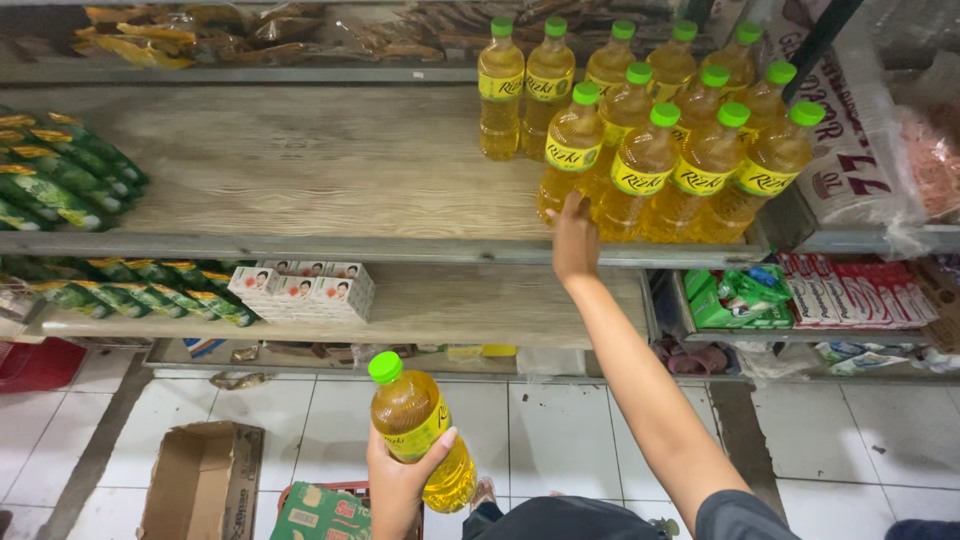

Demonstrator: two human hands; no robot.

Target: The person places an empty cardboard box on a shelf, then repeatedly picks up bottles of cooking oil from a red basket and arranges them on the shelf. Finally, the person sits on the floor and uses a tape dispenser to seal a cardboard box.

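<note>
Wooden shelf — oil bottles standing.

Wooden shelves with metal edges stand over a white tiled floor. Green packets lie at left, small boxes on the lower shelf, an open carton on the floor.

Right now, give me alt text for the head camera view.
The right hand touches a clear plastic bottle of yellow oil among green-capped bottles on a wooden shelf; the left hand holds another such bottle above a white tiled floor.
</note>
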